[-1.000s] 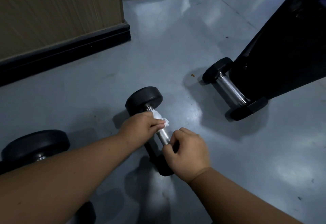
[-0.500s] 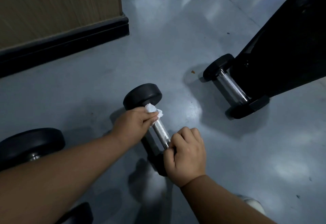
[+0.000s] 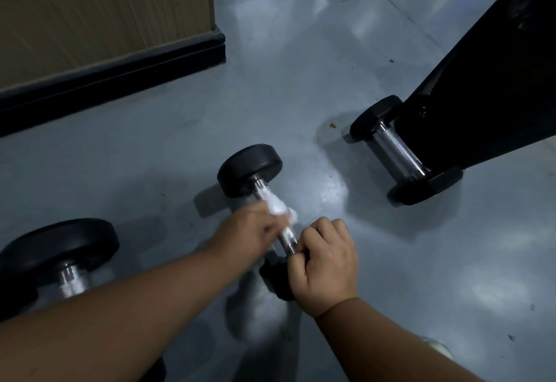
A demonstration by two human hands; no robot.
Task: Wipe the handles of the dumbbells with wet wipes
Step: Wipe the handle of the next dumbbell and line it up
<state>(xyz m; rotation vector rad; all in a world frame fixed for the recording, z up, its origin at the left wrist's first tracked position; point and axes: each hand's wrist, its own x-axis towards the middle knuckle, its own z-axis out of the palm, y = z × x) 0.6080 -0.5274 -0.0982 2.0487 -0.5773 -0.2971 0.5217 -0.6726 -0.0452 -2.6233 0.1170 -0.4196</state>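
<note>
Down the chrome handle (image 3: 285, 235) slid the crumpled white wipe (image 3: 278, 205).

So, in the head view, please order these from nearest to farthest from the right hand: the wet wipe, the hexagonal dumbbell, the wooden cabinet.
From the right hand:
1. Wet wipe, just to its upper left, on the handle of the round dumbbell that this hand steadies.
2. Hexagonal dumbbell, to the upper right, beside the black frame.
3. Wooden cabinet, far upper left.
</note>
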